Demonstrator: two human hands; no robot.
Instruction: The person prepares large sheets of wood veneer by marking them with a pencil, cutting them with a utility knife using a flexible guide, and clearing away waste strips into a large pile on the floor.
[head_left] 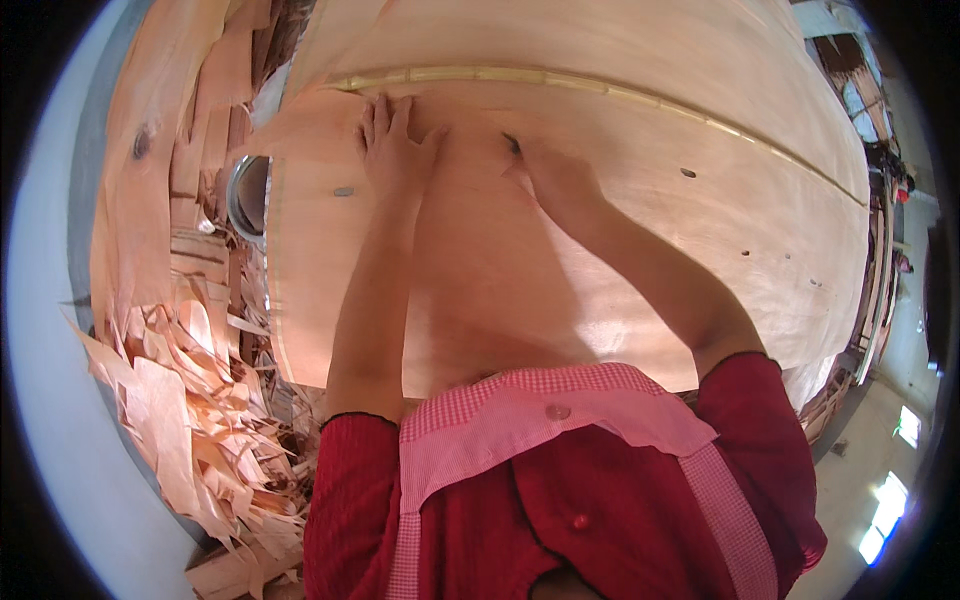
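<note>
A broad, pale orange-brown sheet of wood veneer lies in front of me. My left hand rests flat on it with the fingers apart, near the sheet's left side. To its right, my right hand is closed, low over the same sheet. A small dark piece shows at its fingertips; whether it is a blade or a mark in the wood is unclear. Beside those fingers a small veneer flap sticks up. Beyond both hands a long, jointed bamboo strip runs across the veneer.
Torn veneer scraps are heaped at the lower left, with longer strips above them. A round metal rim sits against the sheet's left edge. Small knot holes dot the right part. A pale wall stands at far left.
</note>
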